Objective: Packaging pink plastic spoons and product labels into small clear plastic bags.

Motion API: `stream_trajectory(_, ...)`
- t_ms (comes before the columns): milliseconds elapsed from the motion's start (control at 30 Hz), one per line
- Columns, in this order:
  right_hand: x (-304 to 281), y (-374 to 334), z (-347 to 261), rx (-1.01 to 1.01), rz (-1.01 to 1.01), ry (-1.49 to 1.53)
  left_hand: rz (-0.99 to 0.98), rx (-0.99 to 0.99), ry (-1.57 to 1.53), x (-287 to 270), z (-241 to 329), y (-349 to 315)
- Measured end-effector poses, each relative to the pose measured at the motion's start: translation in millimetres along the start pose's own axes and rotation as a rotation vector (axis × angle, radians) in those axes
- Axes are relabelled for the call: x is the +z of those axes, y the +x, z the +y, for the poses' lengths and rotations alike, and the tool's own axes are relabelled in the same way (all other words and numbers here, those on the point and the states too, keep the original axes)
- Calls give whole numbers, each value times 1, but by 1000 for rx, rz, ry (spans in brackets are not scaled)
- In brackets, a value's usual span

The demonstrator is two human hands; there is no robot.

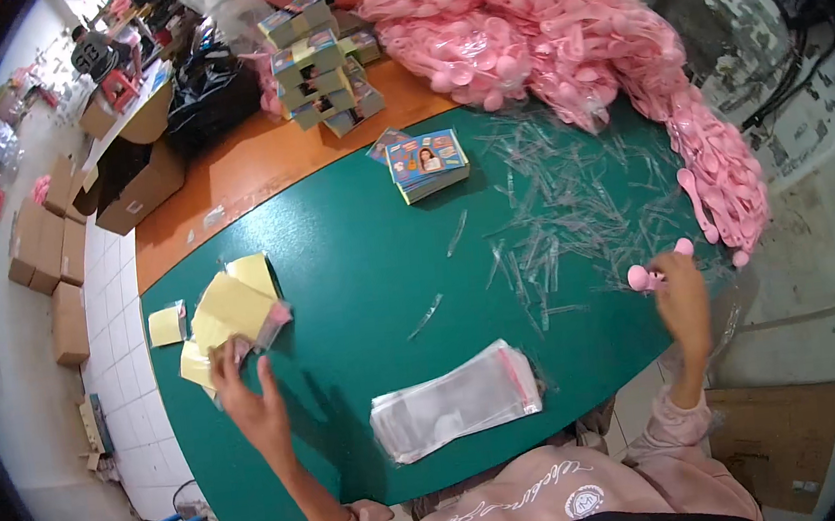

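My left hand (250, 402) is at the left of the table, thumb and fingers apart. Its fingertips reach the near edge of a loose pile of yellow cards (227, 314) in clear bags, with a bit of pink showing at one end. At the right, my right hand (684, 310) is closed on a pink plastic spoon (640, 278). Another rounded pink end shows just above the fingers; whether it belongs to the same spoon I cannot tell. Between my hands, near the front edge, lies a stack of clear plastic bags (457, 404).
Clear plastic strips (564, 211) litter the green table (338, 268). A stack of printed cards (429, 166) stands toward the back, with taller card stacks (319, 74) behind. Heaped bagged pink spoons (526, 29) fill the back right. Cardboard boxes (139, 187) and a seated person (96, 55) are farther left.
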State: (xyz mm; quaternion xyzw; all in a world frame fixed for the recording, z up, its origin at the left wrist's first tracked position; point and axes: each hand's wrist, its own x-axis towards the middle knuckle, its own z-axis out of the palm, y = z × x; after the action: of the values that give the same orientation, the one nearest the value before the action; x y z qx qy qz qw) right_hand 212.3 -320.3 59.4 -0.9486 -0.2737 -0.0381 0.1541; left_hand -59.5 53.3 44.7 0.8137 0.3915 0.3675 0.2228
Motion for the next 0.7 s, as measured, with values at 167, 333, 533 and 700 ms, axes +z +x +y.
stream_trajectory(167,-2,-32,57,152,-82,-138,-506,216,-110,23,53,-26)
stream_trajectory(333,5,-10,37,-45,116,143,-758,341,-100,66,85,-60)
stream_trajectory(533,-1,17,-19,-89,438,259,-911,150,-338,78,77,-52)
stream_trajectory(700,7,11,-84,-12,306,597,-872,275,-354,74,74,-46)
